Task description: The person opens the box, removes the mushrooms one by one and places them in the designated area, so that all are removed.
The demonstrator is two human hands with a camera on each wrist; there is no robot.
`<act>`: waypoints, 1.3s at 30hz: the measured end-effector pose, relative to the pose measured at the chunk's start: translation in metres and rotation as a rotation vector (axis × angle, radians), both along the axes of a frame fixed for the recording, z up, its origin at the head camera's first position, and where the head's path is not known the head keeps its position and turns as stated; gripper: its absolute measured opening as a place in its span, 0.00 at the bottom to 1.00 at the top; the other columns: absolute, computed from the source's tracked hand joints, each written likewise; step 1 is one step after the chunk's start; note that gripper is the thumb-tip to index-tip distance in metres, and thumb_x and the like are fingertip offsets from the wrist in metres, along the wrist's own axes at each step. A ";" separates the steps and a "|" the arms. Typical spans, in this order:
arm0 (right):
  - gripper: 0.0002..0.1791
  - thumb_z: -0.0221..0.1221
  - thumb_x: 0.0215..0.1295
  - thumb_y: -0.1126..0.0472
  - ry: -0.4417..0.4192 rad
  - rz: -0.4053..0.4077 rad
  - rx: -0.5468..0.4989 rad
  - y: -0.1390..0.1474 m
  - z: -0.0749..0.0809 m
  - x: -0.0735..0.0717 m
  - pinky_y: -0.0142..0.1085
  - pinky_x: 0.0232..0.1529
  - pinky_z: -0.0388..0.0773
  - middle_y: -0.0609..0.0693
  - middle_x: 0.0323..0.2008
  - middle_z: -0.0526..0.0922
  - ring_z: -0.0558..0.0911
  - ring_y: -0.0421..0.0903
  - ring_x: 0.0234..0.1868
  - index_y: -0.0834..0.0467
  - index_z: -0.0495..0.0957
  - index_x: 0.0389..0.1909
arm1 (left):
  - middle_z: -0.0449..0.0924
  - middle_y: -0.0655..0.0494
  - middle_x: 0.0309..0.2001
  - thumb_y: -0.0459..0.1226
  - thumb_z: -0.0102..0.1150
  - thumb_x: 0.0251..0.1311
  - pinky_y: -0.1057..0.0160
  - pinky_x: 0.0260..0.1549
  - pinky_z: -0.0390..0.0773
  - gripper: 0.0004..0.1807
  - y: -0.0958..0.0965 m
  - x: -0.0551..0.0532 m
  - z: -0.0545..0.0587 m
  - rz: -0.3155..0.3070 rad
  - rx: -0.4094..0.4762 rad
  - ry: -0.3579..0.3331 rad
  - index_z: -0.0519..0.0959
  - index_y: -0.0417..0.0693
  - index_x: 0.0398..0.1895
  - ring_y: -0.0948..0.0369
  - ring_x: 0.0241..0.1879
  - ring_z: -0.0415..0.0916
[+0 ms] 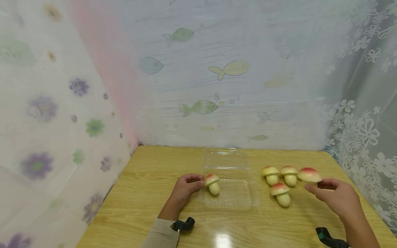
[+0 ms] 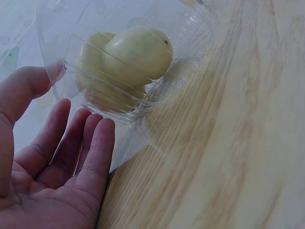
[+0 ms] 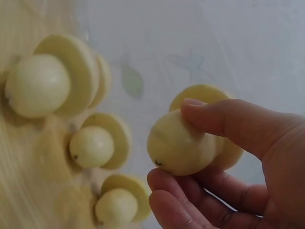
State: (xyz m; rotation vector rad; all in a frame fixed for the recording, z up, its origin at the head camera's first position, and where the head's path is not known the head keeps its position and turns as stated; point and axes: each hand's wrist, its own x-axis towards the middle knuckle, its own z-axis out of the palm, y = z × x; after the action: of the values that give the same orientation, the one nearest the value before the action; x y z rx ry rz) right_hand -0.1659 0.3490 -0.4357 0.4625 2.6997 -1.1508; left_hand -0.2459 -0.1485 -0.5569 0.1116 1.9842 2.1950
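My right hand [image 1: 339, 198] pinches a toy mushroom [image 1: 309, 175] with a red-topped cap, lifted off the table; in the right wrist view the thumb lies on its pale stem [image 3: 178, 143] and the fingers support it from the other side. At its left, several similar mushrooms [image 1: 280, 194] lie on the table. My left hand [image 1: 186, 189] grips the left edge of a clear plastic clamshell box [image 1: 238, 196], thumb and fingers on either side of its wall. One mushroom [image 1: 214, 185] lies inside the box at the left. The box's lid [image 1: 225, 159] stands open at the back.
The wooden table [image 1: 149, 165] meets a curtain [image 1: 198, 131] printed with fish at its back edge. Flowered sheets hang on the left [image 1: 37, 137] and right [image 1: 366, 131]. A black wrist mount [image 1: 184, 224] sits at the left wrist.
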 end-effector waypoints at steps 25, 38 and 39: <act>0.46 0.71 0.57 0.32 -0.082 0.028 -0.011 0.009 -0.038 -0.006 0.42 0.35 0.81 0.56 0.43 0.86 0.83 0.50 0.40 0.70 0.77 0.55 | 0.84 0.46 0.58 0.38 0.76 0.59 0.66 0.46 0.85 0.22 0.000 0.001 0.002 0.000 -0.009 0.005 0.84 0.37 0.54 0.61 0.51 0.83; 0.47 0.74 0.53 0.32 -0.123 0.036 -0.017 0.010 -0.048 -0.009 0.44 0.35 0.81 0.52 0.36 0.86 0.83 0.47 0.34 0.71 0.78 0.54 | 0.85 0.50 0.56 0.42 0.77 0.58 0.65 0.46 0.85 0.23 -0.001 0.000 -0.001 -0.005 -0.026 0.017 0.85 0.41 0.53 0.60 0.50 0.83; 0.46 0.74 0.53 0.32 -0.120 0.035 -0.016 0.010 -0.049 -0.009 0.43 0.35 0.81 0.51 0.36 0.87 0.83 0.47 0.34 0.71 0.78 0.53 | 0.85 0.50 0.56 0.42 0.77 0.58 0.64 0.46 0.85 0.22 -0.001 0.000 -0.001 -0.006 -0.025 0.019 0.85 0.41 0.53 0.59 0.50 0.83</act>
State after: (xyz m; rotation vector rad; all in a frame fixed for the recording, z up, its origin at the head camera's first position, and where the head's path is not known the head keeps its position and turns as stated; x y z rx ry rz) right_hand -0.1753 0.3586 -0.4842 0.4651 2.5840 -1.0979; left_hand -0.2457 -0.1500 -0.5576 0.1361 2.0179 2.1729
